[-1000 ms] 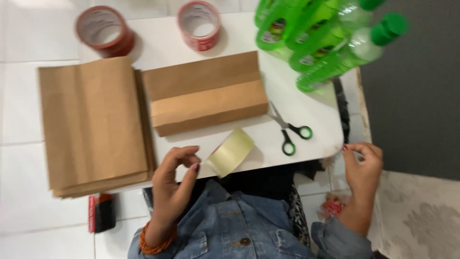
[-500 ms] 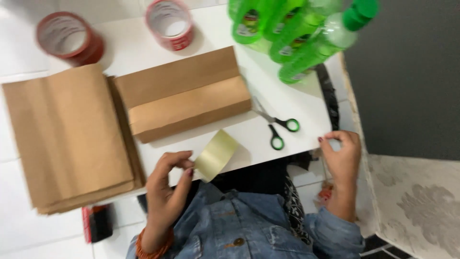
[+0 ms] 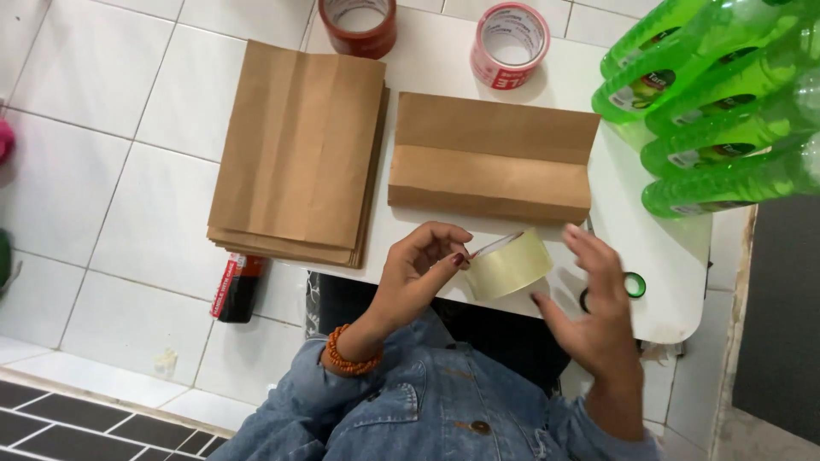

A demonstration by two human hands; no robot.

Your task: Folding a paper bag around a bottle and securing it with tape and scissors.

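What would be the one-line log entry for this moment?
left hand: holds clear tape roll | right hand: open, beside roll | scissors: on table

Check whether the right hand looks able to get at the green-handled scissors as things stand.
Probably yes. The right hand hovers open directly over the scissors, whose green handle loop shows at its edge on the white table; nothing lies between them, and that hand holds nothing.

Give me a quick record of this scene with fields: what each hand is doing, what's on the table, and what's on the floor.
left hand: pinches the clear tape roll
right hand: open, beside the roll, over the green-handled scissors
table: stack of brown paper bags, one folded bag, two red tape rolls, green bottles
floor: small dark bottle on white tiles
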